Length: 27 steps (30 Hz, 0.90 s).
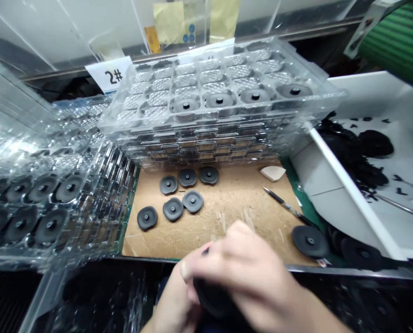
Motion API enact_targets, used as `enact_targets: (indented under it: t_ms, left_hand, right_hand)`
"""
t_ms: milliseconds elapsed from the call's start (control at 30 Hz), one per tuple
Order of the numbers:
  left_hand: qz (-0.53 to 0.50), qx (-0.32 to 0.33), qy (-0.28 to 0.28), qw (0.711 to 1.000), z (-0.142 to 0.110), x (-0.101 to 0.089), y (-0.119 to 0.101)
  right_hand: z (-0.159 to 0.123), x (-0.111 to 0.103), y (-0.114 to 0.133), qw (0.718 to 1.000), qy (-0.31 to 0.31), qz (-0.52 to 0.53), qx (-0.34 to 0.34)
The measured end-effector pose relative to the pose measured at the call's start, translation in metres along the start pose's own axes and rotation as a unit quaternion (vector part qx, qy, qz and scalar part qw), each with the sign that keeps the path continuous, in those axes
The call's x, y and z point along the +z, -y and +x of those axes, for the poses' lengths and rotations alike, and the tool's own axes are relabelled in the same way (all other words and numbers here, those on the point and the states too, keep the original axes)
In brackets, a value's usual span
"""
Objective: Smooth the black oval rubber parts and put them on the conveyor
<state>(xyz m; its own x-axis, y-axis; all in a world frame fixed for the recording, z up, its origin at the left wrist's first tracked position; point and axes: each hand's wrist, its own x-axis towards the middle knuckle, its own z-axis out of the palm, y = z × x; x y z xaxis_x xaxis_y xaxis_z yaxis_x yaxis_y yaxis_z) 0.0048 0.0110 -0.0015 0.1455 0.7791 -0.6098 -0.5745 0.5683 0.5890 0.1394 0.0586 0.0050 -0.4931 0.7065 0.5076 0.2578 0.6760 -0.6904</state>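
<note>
Left hand [178, 296] and right hand [251, 270] both gripped a dark piece [213, 298] at the near edge of the cardboard sheet [237, 208]; blur and fingers hid its outline, so it was probably a disc, but not certain. The cardboard was flat, brown, scuffed. On its left half lay six loose discs [192, 201], matte dark grey, rounded, each with a small central stub. At its right end: one larger black disc [309, 241], one slim dark pen-like tool [290, 208], one pale wedge [273, 173]. Behind the cardboard, a stack of clear, ribbed plastic trays [206, 134] blocked the back; four discs sat in the top front row. Left of the cardboard, more clear trays [98, 194] showed at least seven discs. Right of it, one smooth white bin [352, 203] held black scraps [348, 152], too jumbled to count.
</note>
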Motion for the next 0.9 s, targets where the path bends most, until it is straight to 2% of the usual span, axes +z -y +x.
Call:
enact_targets:
  t_ms: [100,133,200,267,333,433,500,567,633,733,767,800,867,900]
  left_hand:
    - [-0.077,-0.013,-0.012,0.997,-0.002,-0.004,0.003]
    - [-0.103,-0.015,-0.011,0.995,-0.002,-0.006,0.004]
    - [-0.129,-0.014,-0.006,0.991,-0.002,-0.012,0.006]
    - [-0.141,-0.009,-0.004,0.99,-0.001,-0.016,0.009]
    - [-0.142,-0.004,-0.009,0.99,0.0,-0.018,0.011]
    - [-0.128,0.007,-0.015,0.992,-0.001,-0.015,0.013]
    - [-0.109,0.021,-0.02,0.994,-0.002,-0.013,0.013]
    - [-0.098,0.03,-0.022,0.994,-0.004,-0.012,0.013]
    - [-0.098,0.038,-0.023,0.994,-0.006,-0.012,0.011]
    - [-0.094,0.054,-0.047,0.993,-0.006,-0.011,0.011]
    - [-0.092,0.053,-0.045,0.993,-0.006,-0.01,0.012]
    - [-0.092,0.046,-0.038,0.994,-0.006,-0.009,0.013]
    - [-0.099,0.031,-0.014,0.995,-0.008,-0.007,0.015]
    - [-0.104,0.027,-0.002,0.994,-0.009,-0.007,0.015]
  right_hand:
    - [-0.02,-0.002,-0.029,0.976,0.002,-0.033,0.217]
    - [-0.031,0.0,-0.038,0.965,0.003,-0.049,0.258]
    - [-0.055,0.011,-0.052,0.957,0.034,-0.05,0.284]
    - [-0.073,0.021,-0.056,0.96,0.059,-0.031,0.271]
    - [-0.076,0.024,-0.049,0.959,0.06,-0.025,0.275]
    - [-0.054,0.012,-0.022,0.958,-0.008,-0.036,0.283]
    - [-0.032,0.004,0.002,0.97,-0.076,-0.051,0.226]
    - [-0.017,0.002,0.022,0.986,-0.098,-0.049,0.124]
    - [-0.01,0.005,0.033,0.996,-0.043,-0.02,0.081]
    - [-0.007,0.011,0.034,0.99,0.062,0.012,0.128]
    - [-0.005,0.013,0.033,0.989,0.055,0.002,0.134]
    - [-0.004,0.014,0.031,0.992,0.023,-0.016,0.126]
    - [-0.003,0.014,0.031,0.995,-0.044,-0.036,0.085]
    - [-0.005,0.011,0.031,0.996,-0.054,-0.031,0.069]
